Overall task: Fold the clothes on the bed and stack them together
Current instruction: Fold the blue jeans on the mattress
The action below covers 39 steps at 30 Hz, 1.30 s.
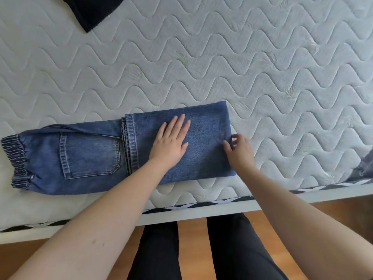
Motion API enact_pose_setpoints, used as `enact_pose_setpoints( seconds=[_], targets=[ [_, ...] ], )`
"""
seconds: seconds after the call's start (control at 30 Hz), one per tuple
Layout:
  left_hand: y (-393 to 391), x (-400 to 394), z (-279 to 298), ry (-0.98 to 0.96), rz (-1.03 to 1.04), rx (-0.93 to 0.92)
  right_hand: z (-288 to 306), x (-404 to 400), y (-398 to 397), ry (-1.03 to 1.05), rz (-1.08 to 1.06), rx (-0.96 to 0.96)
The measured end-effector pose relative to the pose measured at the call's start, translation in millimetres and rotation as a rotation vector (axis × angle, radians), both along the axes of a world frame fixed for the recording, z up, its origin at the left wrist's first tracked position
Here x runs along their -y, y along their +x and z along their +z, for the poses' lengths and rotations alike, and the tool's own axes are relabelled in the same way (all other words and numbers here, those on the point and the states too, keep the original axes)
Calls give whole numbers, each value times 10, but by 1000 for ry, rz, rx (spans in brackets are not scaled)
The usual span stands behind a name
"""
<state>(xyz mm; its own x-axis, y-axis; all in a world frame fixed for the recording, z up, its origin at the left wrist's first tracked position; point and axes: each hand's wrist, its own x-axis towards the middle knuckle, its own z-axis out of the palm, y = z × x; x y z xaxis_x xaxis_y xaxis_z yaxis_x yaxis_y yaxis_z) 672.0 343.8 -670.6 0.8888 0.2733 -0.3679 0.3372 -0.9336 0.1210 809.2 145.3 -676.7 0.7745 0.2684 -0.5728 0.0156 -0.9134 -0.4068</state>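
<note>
The left hand point(170, 141) lies flat with straight fingers, pressing on the folded-over part of the jeans point(121, 152). The right hand point(238, 150) pinches the jeans' right edge, at the fold, between thumb and curled fingers. The jeans lie lengthwise along the near edge of the bed point(262, 67), legs folded back over the seat so their hems point(130, 144) sit just right of the back pocket point(90, 156). The elastic waistband point(14, 160) points left. A black garment point(92, 11) lies at the far top left of the bed, well apart from the jeans and cut off by the frame. A bit of grey cloth point(363, 168) shows at the right edge. The person's legs in dark trousers point(157, 255) stand on a wooden floor point(191, 249) beside the bed.
</note>
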Motion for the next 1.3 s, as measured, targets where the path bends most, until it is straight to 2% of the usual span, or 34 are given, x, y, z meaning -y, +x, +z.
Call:
enact_pose_setpoints(
  seconds=[0.07,0.2,0.27,0.4,0.57,0.67,0.73,0.87,0.97,1.03,1.1,1.2,1.3],
  targets=[
    [160,133,-14,5,-93,20,-11,80,-53,20,-121,-175],
    [176,454,-103,-24,-283,-46,-22,271,-116,-82,33,-180],
    [33,575,-164,-32,-305,-97,-20,354,-113,-94,59,-192],
    [-322,642,-185,-16,-170,-66,55,412,-145,-97,20,-219],
    [-714,554,-127,-64,-28,-106,250,292,-378,-49,17,107],
    [-869,424,-51,-86,24,-122,378,92,-464,74,-7,105],
    [-941,314,7,-78,114,-106,431,-102,-499,149,8,3],
    [-1151,72,123,14,373,-9,499,-553,-650,225,178,-109],
    [-1339,-44,175,-30,519,109,519,-905,-789,230,332,-217],
    [-1375,-92,220,-176,826,168,516,-1149,-875,222,392,-306],
    [-1350,-166,225,-317,1123,123,503,-1387,-962,215,391,-392],
    [-1336,-263,192,-366,1156,-83,482,-1677,-1092,197,360,-472],
    [-1383,-315,172,-463,1174,-44,469,-1885,-1222,237,285,-528]
  ],
)
